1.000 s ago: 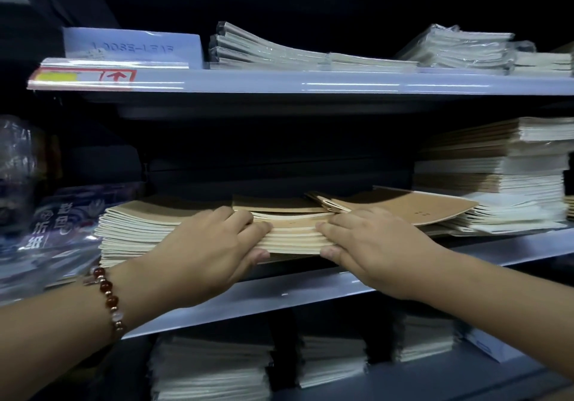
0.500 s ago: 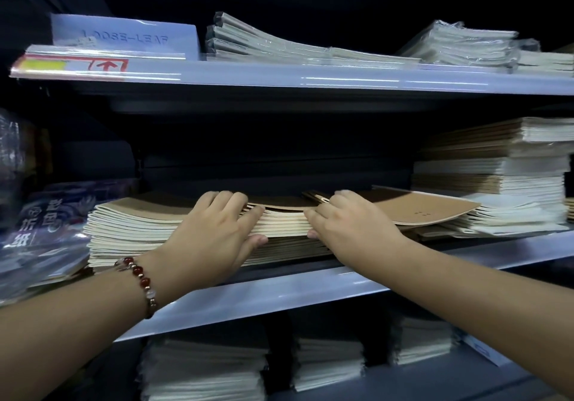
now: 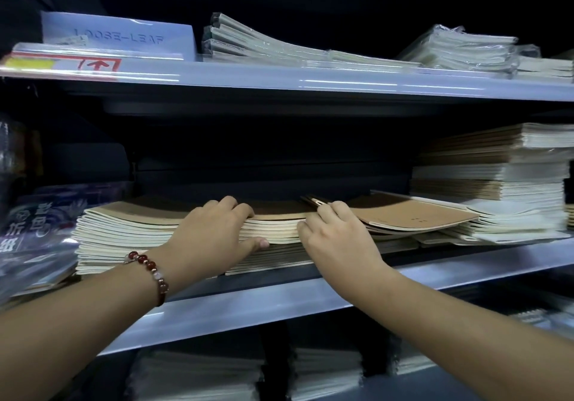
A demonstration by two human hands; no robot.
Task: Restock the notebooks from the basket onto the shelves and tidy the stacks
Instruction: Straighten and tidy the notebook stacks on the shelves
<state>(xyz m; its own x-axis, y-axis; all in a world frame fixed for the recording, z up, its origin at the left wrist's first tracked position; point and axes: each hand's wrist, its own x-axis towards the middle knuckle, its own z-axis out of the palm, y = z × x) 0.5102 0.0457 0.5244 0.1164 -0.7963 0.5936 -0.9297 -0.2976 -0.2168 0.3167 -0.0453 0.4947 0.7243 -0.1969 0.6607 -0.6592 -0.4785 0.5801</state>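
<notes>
A bundle of kraft-covered notebooks lies on top of a lower pile in the middle of the middle shelf. My left hand, with a bead bracelet on its wrist, grips the bundle's left part, fingers curled over the top cover and thumb under the page edges. My right hand grips the right part, fingers on top and thumb at the front edge. A fanned stack of the same notebooks sits just to the left. More brown-covered notebooks slope off to the right. The basket is out of view.
A tall uneven stack fills the middle shelf's right end. Plastic-wrapped packs and a "LOOSE-LEAF" sign sit on the top shelf. Printed packets lie at the far left. More white stacks sit on the shelf below.
Both hands have slid the bundle a little deeper onto the middle shelf, over the lower pile. Their grip looks the same.
</notes>
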